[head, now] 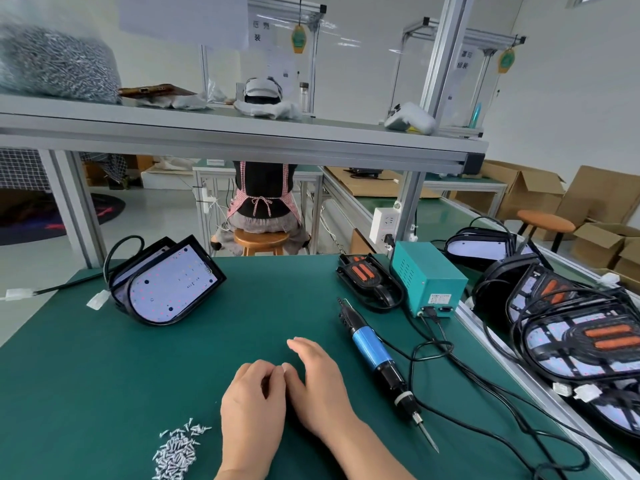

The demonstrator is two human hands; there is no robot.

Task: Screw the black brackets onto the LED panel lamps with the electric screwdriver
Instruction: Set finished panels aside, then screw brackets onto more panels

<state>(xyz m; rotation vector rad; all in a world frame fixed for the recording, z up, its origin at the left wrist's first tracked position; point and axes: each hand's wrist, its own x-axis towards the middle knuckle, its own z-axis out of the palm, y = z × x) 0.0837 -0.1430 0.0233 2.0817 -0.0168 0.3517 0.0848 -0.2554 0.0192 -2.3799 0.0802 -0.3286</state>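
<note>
My left hand (252,410) and my right hand (320,382) rest side by side on the green mat (104,375), touching at the thumbs. The left fingers are loosely curled with nothing visible in them; the right fingers lie flat. The blue and black electric screwdriver (375,356) lies just right of my right hand, its bit toward me, untouched. Two LED panel lamps (169,282) lean stacked at the far left of the mat. A black bracket piece with orange inserts (367,282) lies at the far right. A pile of small silver screws (176,452) sits left of my left wrist.
A teal power box (429,278) stands beyond the screwdriver, its black cables (485,382) looping over the mat's right side. Several lamps with brackets (571,327) are heaped on the conveyor at right. A metal shelf (242,136) hangs overhead. A person (263,199) sits on a stool behind the bench.
</note>
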